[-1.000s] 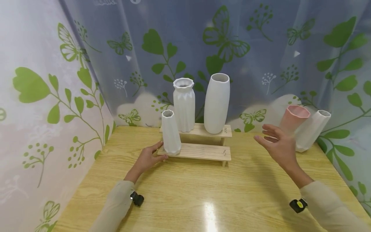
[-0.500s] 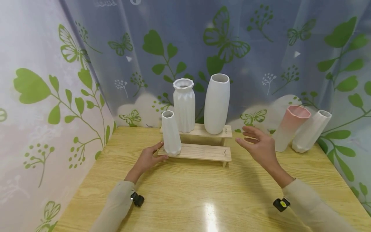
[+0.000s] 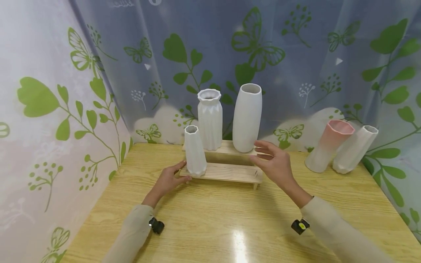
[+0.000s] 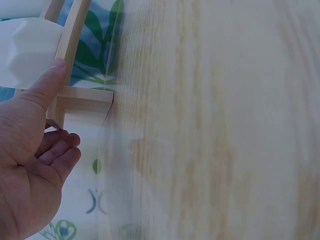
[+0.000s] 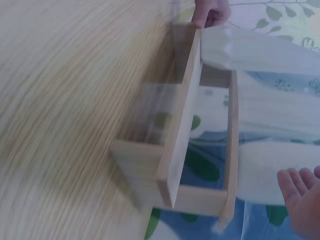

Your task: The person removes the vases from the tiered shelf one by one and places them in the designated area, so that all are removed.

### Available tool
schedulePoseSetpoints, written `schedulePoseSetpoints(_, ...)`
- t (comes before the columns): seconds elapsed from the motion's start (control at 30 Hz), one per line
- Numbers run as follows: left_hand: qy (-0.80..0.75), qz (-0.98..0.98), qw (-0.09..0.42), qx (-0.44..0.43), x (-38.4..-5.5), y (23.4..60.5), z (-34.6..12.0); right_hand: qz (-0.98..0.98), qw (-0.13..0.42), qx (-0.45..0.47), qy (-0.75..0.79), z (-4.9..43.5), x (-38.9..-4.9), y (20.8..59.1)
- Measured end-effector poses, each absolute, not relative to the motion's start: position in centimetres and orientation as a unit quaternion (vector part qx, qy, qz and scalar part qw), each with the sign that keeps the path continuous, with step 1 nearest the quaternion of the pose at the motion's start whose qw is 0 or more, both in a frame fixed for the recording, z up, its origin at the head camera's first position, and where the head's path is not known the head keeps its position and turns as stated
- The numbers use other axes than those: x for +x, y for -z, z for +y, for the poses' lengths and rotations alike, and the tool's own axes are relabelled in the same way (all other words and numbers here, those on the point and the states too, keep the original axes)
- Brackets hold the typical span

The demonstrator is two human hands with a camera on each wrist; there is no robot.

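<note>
A two-step wooden stand (image 3: pixel 227 172) sits on the table. My left hand (image 3: pixel 167 179) grips the left end of its lower step; in the left wrist view the thumb (image 4: pixel 49 82) lies against the plank's edge. Just beside that hand, a small faceted white vase (image 3: pixel 195 152) stands on the lower step. The upper step bears a pleated white vase (image 3: pixel 210 124) with a wavy rim and a tall smooth white vase (image 3: pixel 247 117). At the stand's right end, my right hand (image 3: pixel 275 163) is held with fingers spread and nothing in it, overlapping the upper step's corner.
On the right of the table (image 3: pixel 204 223) stand a pink-to-white vase (image 3: pixel 325 148) and a white faceted vase (image 3: pixel 355 150), close together. A patterned blue curtain (image 3: pixel 210 44) hangs behind, and a pale leafy one (image 3: pixel 49 146) borders the left.
My right hand has moved left, away from the pink-to-white vase, to the stand's right end. The left hand and the vases stay where they were.
</note>
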State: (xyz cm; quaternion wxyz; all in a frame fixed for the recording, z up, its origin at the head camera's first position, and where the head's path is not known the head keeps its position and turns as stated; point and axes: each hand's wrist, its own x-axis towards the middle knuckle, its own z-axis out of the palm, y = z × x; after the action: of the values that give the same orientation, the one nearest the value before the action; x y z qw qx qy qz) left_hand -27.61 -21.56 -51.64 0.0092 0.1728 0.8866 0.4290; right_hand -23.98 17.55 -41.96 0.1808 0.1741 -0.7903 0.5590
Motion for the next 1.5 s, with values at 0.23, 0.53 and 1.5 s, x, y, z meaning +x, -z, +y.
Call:
schedulePoseSetpoints(0.23, -0.43, 0.886, 0.008, 0.173, -27.6, 51.7, -21.6, -0.786, 0.16, 0.187, -0.567, 15.1, -24.3, 41.6)
schedulePoseSetpoints(0.53, -0.432, 0.884, 0.004, 0.176, -27.7, 51.9, -21.6, -0.784, 0.136, 0.207, -0.57, 11.9, -24.9, 41.4)
schedulePoseSetpoints(1.5, -0.432, 0.883, -0.001, 0.185, -27.5, 51.8, -21.7, -0.787, 0.076, 0.187, -0.582, 2.9, -26.6, 42.2)
